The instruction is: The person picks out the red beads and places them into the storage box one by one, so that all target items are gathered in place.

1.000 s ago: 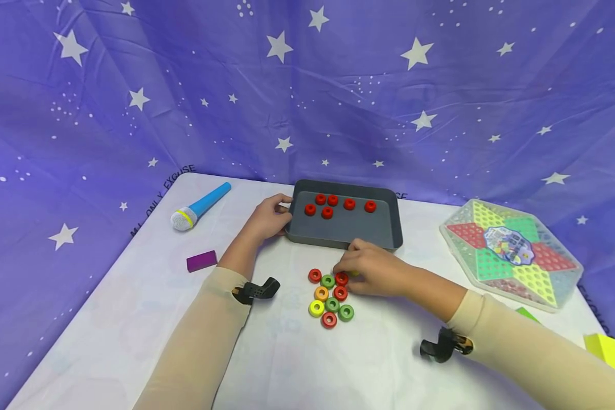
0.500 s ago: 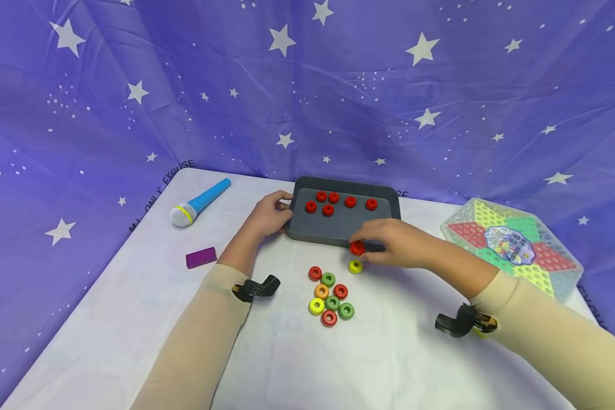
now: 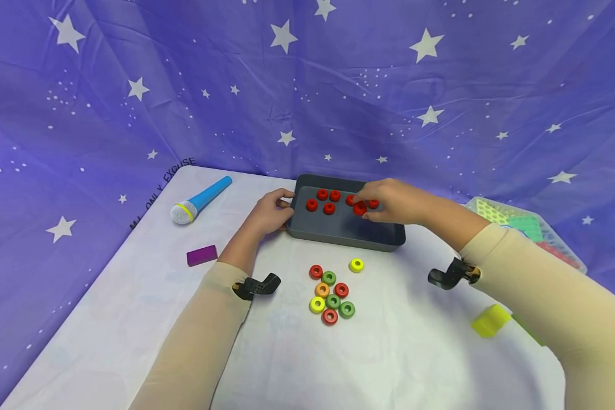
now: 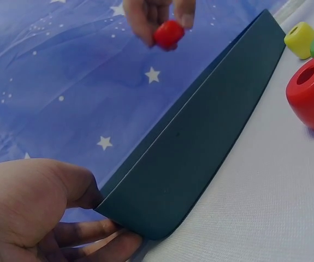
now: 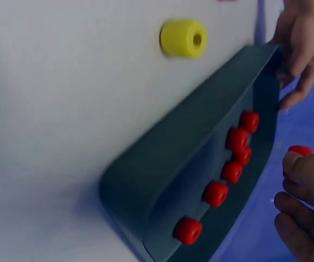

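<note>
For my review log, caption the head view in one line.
Right hand holds a red bead over the grey tray; left hand grips its edge.

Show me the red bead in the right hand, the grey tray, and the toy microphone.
red bead (image 3: 360, 209): head view, on its front face.
grey tray (image 3: 345, 238): head view, on its near wall.
toy microphone (image 3: 210, 196): head view, on its blue handle.

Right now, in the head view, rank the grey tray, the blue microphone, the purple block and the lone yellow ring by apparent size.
1. grey tray
2. blue microphone
3. purple block
4. lone yellow ring
</note>
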`<state>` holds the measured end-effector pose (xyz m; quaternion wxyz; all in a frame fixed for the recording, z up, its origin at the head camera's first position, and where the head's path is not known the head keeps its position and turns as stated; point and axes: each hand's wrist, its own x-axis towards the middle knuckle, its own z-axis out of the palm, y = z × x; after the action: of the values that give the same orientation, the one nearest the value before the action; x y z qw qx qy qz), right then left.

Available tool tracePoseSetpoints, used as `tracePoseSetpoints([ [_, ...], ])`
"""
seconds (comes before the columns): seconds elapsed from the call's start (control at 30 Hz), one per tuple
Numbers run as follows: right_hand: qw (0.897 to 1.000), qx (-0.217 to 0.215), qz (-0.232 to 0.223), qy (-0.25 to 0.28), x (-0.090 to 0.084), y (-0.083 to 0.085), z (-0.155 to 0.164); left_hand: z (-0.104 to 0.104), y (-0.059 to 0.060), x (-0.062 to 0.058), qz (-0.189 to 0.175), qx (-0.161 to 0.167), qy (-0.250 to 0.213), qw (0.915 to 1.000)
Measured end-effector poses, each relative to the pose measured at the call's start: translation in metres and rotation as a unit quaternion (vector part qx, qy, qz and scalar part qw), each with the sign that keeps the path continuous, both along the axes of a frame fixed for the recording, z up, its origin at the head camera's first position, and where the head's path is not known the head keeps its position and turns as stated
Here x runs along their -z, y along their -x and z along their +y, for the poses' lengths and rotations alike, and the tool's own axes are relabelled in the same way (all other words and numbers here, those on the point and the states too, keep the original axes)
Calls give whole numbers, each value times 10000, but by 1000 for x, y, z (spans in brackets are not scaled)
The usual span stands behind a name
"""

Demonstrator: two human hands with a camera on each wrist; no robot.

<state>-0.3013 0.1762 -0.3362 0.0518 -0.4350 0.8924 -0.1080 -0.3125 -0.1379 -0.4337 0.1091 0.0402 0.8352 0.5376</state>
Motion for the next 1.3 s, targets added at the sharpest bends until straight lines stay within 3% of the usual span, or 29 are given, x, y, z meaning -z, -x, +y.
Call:
tracePoseSetpoints([
  [0.23, 9976, 45, 102, -679, 2, 30, -9, 0, -1, 3, -22, 14, 17, 10000],
  [0.43, 9946, -10, 136, -1028, 17, 46, -18, 2, -1, 3, -19, 8, -3, 10000],
  [0.93, 9896, -43, 202, -1422, 48, 50, -29, 6, -1, 3, 43, 6, -43, 10000],
  [1.1, 9917, 11, 372, -1228, 36, 45, -28, 4, 0, 3, 14, -5, -26, 10000],
  [1.3, 9978, 293, 276, -529, -1, 20, -27, 1, -1, 0, 16, -58, 67, 10000],
])
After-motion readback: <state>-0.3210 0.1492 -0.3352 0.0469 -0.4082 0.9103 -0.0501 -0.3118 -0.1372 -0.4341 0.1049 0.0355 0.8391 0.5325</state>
